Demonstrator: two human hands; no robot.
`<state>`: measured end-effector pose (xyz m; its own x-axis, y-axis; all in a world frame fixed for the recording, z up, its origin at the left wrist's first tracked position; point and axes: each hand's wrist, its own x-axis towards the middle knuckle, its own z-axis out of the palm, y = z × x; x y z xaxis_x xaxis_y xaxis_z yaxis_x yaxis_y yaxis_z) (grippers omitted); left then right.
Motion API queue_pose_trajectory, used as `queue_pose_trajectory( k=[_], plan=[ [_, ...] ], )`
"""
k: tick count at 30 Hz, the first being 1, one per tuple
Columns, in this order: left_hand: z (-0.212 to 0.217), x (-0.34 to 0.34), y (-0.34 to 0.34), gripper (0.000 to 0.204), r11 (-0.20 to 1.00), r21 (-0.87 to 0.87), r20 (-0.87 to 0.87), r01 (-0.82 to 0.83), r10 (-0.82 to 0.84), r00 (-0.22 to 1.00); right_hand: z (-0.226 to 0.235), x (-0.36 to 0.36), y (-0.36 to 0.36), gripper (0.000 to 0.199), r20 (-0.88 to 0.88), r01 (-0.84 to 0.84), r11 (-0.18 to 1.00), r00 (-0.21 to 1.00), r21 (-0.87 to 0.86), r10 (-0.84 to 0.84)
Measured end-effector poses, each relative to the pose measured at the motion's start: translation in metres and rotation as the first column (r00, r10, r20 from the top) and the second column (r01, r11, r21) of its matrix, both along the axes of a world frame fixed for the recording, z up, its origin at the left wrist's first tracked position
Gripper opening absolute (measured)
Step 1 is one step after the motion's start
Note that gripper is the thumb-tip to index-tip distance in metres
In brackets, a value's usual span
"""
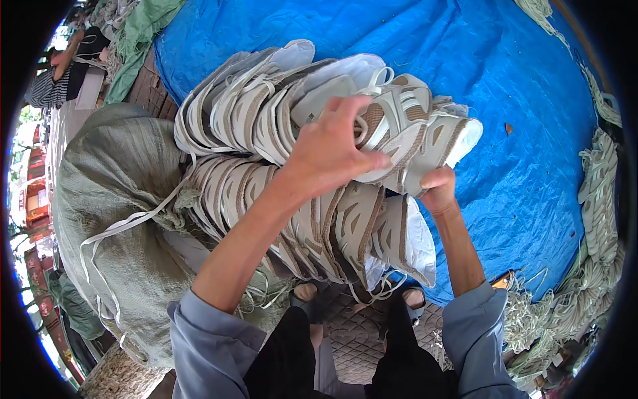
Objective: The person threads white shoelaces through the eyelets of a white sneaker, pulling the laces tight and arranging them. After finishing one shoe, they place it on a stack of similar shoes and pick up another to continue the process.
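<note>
With the left hand (329,156) clamped over the white-and-tan stitched shoe uppers (319,120) and the right hand (438,189) fisted beneath, keep both grips tight so the bundle stays aligned.

The shoe uppers (312,133) under my left hand (329,149) look like matt white synthetic with tan mesh panels — probably fabric. The blue tarp (531,120) is glossy, crinkled plastic — the grey-green sack (113,193) coarse woven stuff.

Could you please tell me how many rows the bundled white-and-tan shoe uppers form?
2 rows: the upper row of white-and-tan shoe uppers, under the left hand and the right hand, and the lower row nearer the person. More may be hidden beneath.
</note>
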<state>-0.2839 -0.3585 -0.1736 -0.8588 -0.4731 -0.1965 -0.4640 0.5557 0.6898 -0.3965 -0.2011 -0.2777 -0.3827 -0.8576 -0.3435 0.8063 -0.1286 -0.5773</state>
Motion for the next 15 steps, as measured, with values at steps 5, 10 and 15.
queue_pose_trajectory(
  k=[5,10,15],
  plan=[
    [-0.025,0.001,0.003,0.062,1.000,0.011,-0.044,-0.007,0.008,0.999,-0.008,-0.009,-0.004,0.078,-0.119,-0.016,0.987,0.992,0.157,0.035],
    [-0.039,0.003,-0.010,0.073,0.979,0.021,-0.102,-0.205,0.206,0.973,0.001,-0.018,-0.023,0.053,-0.460,-0.031,0.951,0.870,0.307,0.176],
    [-0.036,0.007,-0.007,0.077,0.930,0.182,-0.001,-0.319,0.324,0.946,0.038,0.008,0.015,0.046,-0.948,0.426,0.868,0.283,0.257,0.143]
  ],
)
